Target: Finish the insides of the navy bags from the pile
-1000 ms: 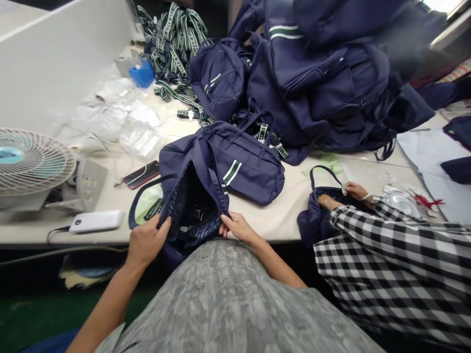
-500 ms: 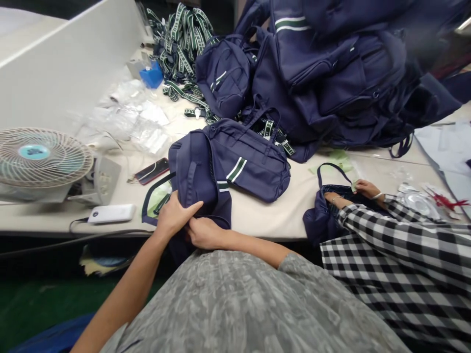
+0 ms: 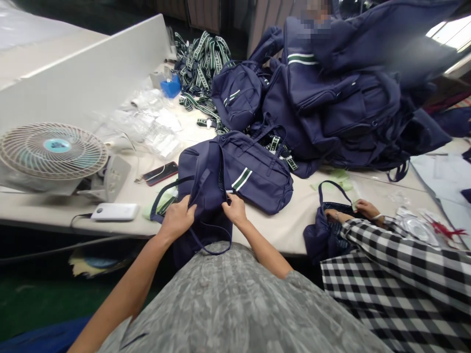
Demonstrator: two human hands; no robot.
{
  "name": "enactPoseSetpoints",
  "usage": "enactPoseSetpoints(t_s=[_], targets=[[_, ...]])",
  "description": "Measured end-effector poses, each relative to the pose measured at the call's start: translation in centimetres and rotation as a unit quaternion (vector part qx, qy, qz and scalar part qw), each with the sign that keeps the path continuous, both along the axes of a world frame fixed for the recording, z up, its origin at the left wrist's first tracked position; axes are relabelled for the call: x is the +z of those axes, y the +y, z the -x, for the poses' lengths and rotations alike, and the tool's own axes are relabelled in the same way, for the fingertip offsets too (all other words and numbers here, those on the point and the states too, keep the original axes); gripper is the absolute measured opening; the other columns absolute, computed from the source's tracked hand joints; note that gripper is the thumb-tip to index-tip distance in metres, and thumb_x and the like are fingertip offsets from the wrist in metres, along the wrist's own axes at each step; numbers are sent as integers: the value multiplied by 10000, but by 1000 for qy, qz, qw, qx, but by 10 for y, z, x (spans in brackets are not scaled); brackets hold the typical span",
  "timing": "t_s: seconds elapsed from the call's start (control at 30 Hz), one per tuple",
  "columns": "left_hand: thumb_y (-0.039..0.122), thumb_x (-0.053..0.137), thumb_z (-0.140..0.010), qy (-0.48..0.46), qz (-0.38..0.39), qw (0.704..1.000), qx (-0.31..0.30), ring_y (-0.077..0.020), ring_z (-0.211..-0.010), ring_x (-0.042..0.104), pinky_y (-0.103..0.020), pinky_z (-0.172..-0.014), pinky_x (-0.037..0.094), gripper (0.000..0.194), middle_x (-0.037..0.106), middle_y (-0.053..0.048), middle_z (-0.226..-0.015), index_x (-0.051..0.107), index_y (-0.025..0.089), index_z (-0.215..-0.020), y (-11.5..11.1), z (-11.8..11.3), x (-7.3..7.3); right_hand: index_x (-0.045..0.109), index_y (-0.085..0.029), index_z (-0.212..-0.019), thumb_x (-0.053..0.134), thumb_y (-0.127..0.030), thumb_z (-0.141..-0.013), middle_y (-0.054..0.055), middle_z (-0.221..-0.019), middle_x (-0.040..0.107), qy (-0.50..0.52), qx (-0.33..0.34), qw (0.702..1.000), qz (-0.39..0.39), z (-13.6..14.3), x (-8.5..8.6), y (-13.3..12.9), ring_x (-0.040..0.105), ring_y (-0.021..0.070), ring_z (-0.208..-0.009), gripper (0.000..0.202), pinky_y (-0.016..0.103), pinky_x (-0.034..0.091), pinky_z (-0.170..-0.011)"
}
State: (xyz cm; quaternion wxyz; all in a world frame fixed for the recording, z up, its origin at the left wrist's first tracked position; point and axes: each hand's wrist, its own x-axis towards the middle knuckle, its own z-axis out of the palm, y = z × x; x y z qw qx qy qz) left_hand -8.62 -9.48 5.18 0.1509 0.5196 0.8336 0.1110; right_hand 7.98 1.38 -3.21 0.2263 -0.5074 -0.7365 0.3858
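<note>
A navy bag (image 3: 206, 206) hangs partly over the table's front edge, close against my body, with its zipped opening spread apart. My left hand (image 3: 178, 218) pinches the bag's left side, thumb against the fabric. On the other side, my right hand (image 3: 234, 208) grips the edge of the opening between thumb and fingers. A thin navy strap loops down below my hands. Just behind lies a second navy bag (image 3: 261, 181) with a green and white stripe, touching the first. The inside of the held bag is mostly hidden.
To the left are a fan (image 3: 55, 149), a white power bank (image 3: 115, 212) and a phone (image 3: 160, 173). Behind are a heap of navy bags (image 3: 331, 98) and patterned straps (image 3: 202, 61). At right, a co-worker's hands (image 3: 364, 210) work in another navy bag (image 3: 320, 240).
My right hand has moved up and right from beside my left hand to the opening's right edge. The bag's front has spread and a strap loop now shows. The view has tilted up.
</note>
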Motion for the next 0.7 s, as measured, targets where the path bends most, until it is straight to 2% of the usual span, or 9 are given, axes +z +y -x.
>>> enactPoseSetpoints(t_s=[0.13, 0.27, 0.43, 0.63, 0.7], targets=[[356, 422, -874, -28, -25, 999, -5, -289, -932, 662, -329, -776, 477, 358, 709, -112, -944, 595, 155, -1114, -3, 11, -8, 755, -188, -911, 545, -163, -709, 43, -863, 732, 135, -62, 984, 97, -6, -16, 8, 662, 208, -804, 293, 295, 488, -808], [369, 431, -869, -44, -35, 998, -8, -285, -934, 663, -324, -777, 478, 362, 710, -101, -948, 599, 172, -1121, -4, 16, -13, 759, -134, -896, 561, -162, -645, 56, -819, 742, 208, -105, 957, 175, -8, -29, 15, 662, 189, -734, 322, 281, 503, -712], [375, 439, -868, -47, -37, 998, -11, -284, -953, 664, -324, -797, 483, 368, 714, -101, -965, 597, 175, -1134, -4, 17, -15, 754, -87, -913, 566, -176, -635, 77, -802, 739, 245, -104, 940, 211, -8, -32, 19, 633, 159, -657, 347, 265, 500, -646], [430, 456, -871, -34, -38, 998, -23, -269, -937, 675, -311, -800, 494, 385, 724, -86, -970, 624, 187, -1118, -6, 15, -15, 758, -114, -916, 590, -177, -637, 69, -857, 743, 273, -84, 933, 220, -9, -29, 16, 660, 184, -777, 332, 292, 521, -760], [463, 485, -861, -24, -20, 999, -30, -279, -932, 679, -320, -803, 501, 434, 727, -91, -973, 621, 181, -1160, -6, 12, -13, 761, -134, -918, 592, -167, -642, 61, -887, 739, 256, -77, 945, 188, -7, -27, 13, 661, 188, -815, 325, 297, 517, -795]])
